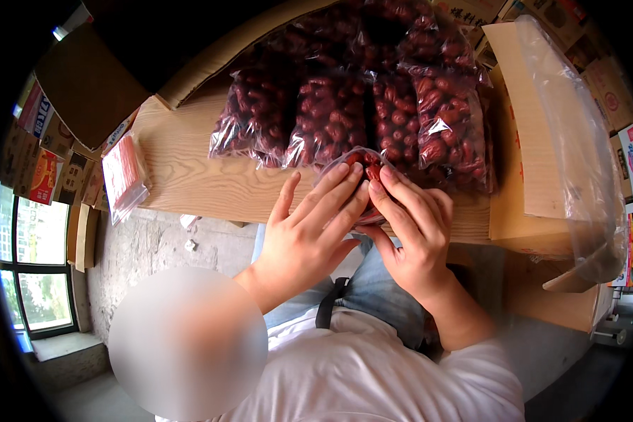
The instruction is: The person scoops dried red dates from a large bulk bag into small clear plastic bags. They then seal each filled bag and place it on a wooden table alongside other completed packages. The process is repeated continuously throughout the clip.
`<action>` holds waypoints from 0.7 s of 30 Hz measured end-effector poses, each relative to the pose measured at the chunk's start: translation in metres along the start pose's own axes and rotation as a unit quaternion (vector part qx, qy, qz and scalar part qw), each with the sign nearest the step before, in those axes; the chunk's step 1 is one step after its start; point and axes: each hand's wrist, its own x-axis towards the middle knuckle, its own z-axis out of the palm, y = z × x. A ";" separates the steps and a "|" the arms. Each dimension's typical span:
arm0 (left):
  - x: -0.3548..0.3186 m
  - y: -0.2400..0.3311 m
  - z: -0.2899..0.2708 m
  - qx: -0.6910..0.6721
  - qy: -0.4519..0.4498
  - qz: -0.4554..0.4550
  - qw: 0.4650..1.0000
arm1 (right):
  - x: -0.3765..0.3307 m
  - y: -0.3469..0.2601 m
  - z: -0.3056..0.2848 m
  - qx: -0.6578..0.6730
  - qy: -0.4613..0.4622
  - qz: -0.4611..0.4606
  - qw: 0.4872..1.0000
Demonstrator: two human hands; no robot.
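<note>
At the table's near edge, a clear plastic bag of red dates is between my hands, its mouth facing up. My left hand lies over the bag's left side with fingers stretched out and fingertips at the dates. On the other side, my right hand curls round the bag, thumb lower and fingertips meeting those of the left at the mouth. Both hands cover most of the bag. Just beyond stand several filled bags of red dates, in rows.
The wooden table carries a stack of flat plastic bags at its left end. An opened cardboard box with a clear plastic liner stands on the right. A dark cardboard flap rises at back left. Stacked cartons line the right side.
</note>
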 end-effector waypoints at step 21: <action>0.005 -0.003 -0.013 0.006 -0.091 -0.011 0.996 | 0.000 -0.002 0.009 -0.016 0.000 0.028 0.999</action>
